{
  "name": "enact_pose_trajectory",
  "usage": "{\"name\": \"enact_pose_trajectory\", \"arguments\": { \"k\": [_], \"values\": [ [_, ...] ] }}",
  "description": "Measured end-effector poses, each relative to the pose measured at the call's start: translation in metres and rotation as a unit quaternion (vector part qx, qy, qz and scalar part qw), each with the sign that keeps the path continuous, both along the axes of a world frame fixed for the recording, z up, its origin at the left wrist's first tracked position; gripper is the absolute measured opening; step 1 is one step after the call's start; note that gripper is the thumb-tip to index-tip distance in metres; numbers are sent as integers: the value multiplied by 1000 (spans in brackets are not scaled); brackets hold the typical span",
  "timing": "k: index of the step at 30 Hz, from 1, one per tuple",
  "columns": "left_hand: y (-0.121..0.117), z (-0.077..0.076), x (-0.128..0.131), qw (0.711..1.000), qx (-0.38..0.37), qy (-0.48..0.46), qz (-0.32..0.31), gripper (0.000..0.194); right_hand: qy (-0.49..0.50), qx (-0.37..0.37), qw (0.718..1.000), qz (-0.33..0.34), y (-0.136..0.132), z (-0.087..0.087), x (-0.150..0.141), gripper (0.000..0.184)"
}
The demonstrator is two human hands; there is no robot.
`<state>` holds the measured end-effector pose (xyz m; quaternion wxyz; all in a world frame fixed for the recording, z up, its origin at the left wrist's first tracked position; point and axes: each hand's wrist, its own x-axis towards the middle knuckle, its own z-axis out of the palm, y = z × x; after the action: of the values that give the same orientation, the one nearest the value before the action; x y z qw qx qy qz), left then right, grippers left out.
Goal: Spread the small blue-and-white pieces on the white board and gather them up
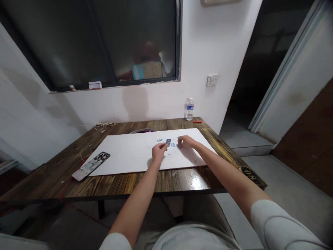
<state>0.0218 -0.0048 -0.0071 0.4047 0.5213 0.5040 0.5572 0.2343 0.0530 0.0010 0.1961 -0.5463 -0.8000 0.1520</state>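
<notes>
My left hand (158, 152) pinches a small dark blue piece with pale bars (168, 142) between thumb and fingers, just above a white board (125, 152). To its right, my right hand (186, 142) is closed with its fingertips down at the board. A bit of blue shows at those fingertips, too small to name. Between the hands lies a blue-outlined barred figure (172, 144), and a similar one (160, 140) lies behind my left hand. I cannot tell whether these are drawn or loose pieces. A short thin blue mark (170, 154) is in front of them.
The board rests on a dark wooden table (179, 180). A patterned phone case or phone (91, 166) overlaps its left edge. Behind stand a water bottle (190, 109), a red pen-like stick (197, 122) and a coiled white cable (104, 125). A round black plaque (249, 174) sits at right.
</notes>
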Motion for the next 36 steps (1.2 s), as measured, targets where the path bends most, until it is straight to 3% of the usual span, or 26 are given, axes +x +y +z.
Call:
{"name": "enact_pose_trajectory", "arguments": {
  "k": [6,14,26,36],
  "values": [
    [1,-1,0,1000,-12,8,3,31,148,24,989,1,-9,11,3,4],
    [3,-5,0,1000,-8,11,-14,35,368,-9,929,41,-32,25,-15,32],
    [3,-4,1,999,-2,12,-41,45,399,88,912,-36,-49,2,-40,35],
    [4,-4,-1,999,13,23,-31,39,397,72,915,-22,-46,-2,-42,29]
  ]
}}
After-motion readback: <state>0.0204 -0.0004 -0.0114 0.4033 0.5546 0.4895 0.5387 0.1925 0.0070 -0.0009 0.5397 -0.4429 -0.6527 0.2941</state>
